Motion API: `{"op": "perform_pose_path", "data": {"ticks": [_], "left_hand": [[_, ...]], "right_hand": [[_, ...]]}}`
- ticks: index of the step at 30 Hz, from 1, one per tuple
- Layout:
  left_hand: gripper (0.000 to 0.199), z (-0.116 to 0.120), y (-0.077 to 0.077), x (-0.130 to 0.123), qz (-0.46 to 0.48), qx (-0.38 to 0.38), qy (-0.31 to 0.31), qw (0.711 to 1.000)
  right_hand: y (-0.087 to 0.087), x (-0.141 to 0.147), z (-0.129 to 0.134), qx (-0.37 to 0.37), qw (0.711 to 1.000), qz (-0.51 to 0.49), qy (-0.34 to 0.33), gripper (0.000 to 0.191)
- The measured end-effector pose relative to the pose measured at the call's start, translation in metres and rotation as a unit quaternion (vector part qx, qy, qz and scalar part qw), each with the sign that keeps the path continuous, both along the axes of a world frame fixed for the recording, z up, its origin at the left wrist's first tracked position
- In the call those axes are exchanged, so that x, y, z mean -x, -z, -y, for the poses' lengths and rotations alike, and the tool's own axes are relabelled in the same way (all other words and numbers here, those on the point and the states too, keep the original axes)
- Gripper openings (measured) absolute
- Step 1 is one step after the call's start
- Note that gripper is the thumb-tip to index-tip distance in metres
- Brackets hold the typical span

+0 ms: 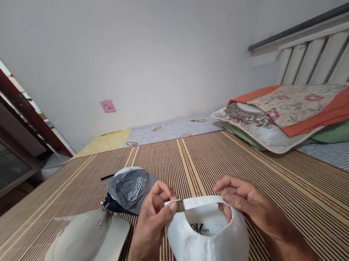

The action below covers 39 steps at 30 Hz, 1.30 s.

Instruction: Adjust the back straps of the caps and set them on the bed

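A white baseball cap (205,250) is held up in front of me, its back opening and strap facing me. My left hand (156,216) pinches the strap's left end at a brass-coloured buckle (180,205), thumb against it. My right hand (246,203) grips the strap's right end between thumb and fingers, with some fingertips showing through the opening. Dark lettering is partly visible inside the cap. Left of my hands lies a grey cap (133,190) with "Always" on it, stacked with other caps. Nearer to me is a beige cap (81,242) with a small stripe logo.
A striped bamboo mat (85,179) covers the bed. At the right, a white pillow (269,134) and an orange floral cloth (305,102) are piled below a radiator (317,54). A pink note (108,106) is on the wall. A cabinet (7,152) stands at the left.
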<state>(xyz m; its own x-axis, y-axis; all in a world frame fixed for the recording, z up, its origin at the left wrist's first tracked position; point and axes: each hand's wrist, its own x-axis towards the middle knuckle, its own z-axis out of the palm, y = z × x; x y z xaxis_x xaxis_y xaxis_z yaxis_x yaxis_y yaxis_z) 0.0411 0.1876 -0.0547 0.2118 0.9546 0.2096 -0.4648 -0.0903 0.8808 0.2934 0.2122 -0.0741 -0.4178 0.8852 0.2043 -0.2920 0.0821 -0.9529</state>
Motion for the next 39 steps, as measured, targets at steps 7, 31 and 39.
{"op": "perform_pose_path", "data": {"ticks": [7, 31, 39], "left_hand": [[0.032, -0.001, 0.003, 0.011, -0.062, -0.004, 0.055, 0.997], [0.038, 0.001, 0.002, 0.021, -0.071, -0.004, 0.08, 0.994], [0.03, 0.004, 0.002, 0.022, -0.081, -0.005, 0.063, 0.995]], "right_hand": [[-0.002, 0.002, 0.003, -0.004, 1.0, 0.0, 0.005, 0.026], [0.008, -0.01, 0.003, 0.016, 0.995, 0.004, -0.098, 0.037], [0.007, -0.011, 0.001, 0.011, 0.995, -0.001, -0.099, 0.04]]}}
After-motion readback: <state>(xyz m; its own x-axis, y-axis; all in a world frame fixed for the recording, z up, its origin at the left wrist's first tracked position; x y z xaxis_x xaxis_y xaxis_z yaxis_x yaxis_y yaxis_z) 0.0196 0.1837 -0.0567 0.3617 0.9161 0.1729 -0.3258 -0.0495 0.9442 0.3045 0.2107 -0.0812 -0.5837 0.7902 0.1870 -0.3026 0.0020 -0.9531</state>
